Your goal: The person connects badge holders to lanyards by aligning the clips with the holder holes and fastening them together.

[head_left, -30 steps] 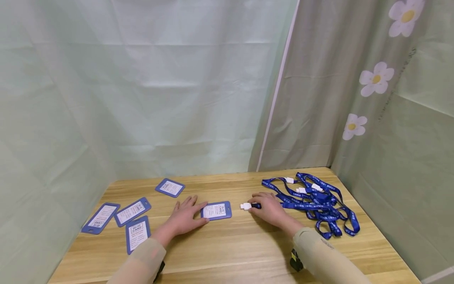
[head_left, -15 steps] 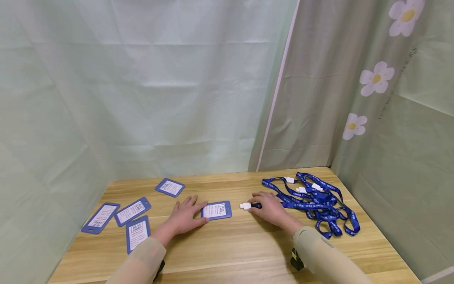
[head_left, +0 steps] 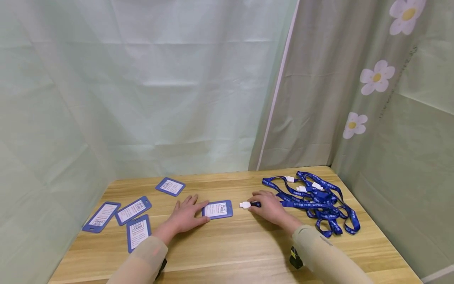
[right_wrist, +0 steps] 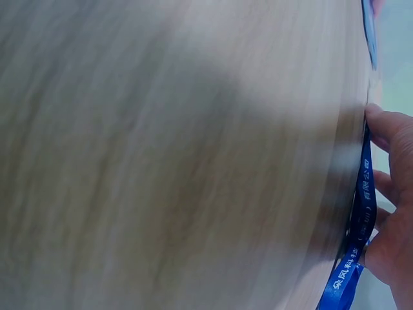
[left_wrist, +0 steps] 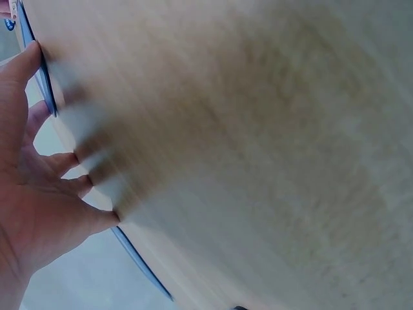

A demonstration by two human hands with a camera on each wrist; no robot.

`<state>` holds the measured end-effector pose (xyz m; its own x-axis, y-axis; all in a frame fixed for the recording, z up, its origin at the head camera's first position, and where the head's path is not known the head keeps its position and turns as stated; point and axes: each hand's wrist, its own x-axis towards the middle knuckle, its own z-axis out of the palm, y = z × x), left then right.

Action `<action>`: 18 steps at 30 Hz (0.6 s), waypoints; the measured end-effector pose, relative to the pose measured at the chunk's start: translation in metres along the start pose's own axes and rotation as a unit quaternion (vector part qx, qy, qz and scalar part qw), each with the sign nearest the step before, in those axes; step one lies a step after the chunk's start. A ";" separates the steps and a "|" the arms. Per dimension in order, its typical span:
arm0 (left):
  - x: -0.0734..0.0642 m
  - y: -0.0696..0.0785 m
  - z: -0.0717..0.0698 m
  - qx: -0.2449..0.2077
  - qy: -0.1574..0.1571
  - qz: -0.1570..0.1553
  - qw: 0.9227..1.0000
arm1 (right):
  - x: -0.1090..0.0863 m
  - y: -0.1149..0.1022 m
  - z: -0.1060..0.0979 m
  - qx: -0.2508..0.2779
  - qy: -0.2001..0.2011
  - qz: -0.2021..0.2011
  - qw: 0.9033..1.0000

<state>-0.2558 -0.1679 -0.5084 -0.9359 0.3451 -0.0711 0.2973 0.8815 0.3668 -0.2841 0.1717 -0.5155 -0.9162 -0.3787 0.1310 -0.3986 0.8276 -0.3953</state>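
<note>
My left hand [head_left: 185,215] holds the left end of a blue ID card holder [head_left: 219,209] between thumb and index finger, its other fingers spread on the wood. In the left wrist view the thumb [left_wrist: 26,61] meets the holder's thin edge [left_wrist: 45,84]. The holder lies flat, its slotted end facing right. A short gap away, my right hand [head_left: 268,207] pinches a blue lanyard just behind its white plastic clip [head_left: 245,205], which points at that slot. Printed strap [right_wrist: 363,213] runs under the right palm in the right wrist view and back towards a heap.
Several more blue card holders lie at the left, one [head_left: 170,186] farther back and another [head_left: 138,233] near the left forearm. A tangled heap of blue lanyards [head_left: 328,215] with white clips covers the right side. Curtains [head_left: 184,98] stand behind the wooden table [head_left: 227,252].
</note>
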 end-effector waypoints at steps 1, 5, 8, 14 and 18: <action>0.000 0.000 0.000 0.001 -0.001 0.000 1.000 | 0.000 0.000 0.000 0.001 -0.001 0.000 1.000; 0.000 0.003 -0.002 -0.001 -0.003 0.003 1.000 | 0.001 -0.001 0.000 -0.001 -0.006 -0.002 1.000; -0.001 0.005 -0.003 -0.003 -0.005 -0.001 1.000 | 0.001 -0.002 0.000 -0.001 -0.007 -0.005 1.000; -0.002 0.008 -0.004 -0.003 -0.004 -0.002 1.000 | 0.004 -0.004 0.000 0.001 -0.009 -0.013 1.000; -0.001 0.008 -0.004 0.002 0.000 -0.003 1.000 | 0.005 -0.005 0.001 -0.002 -0.011 -0.017 1.000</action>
<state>-0.2529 -0.1625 -0.5017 -0.9373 0.3407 -0.0738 0.2932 0.8849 0.3620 -0.2871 0.1653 -0.5138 -0.9010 -0.4158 0.1238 -0.4297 0.8158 -0.3871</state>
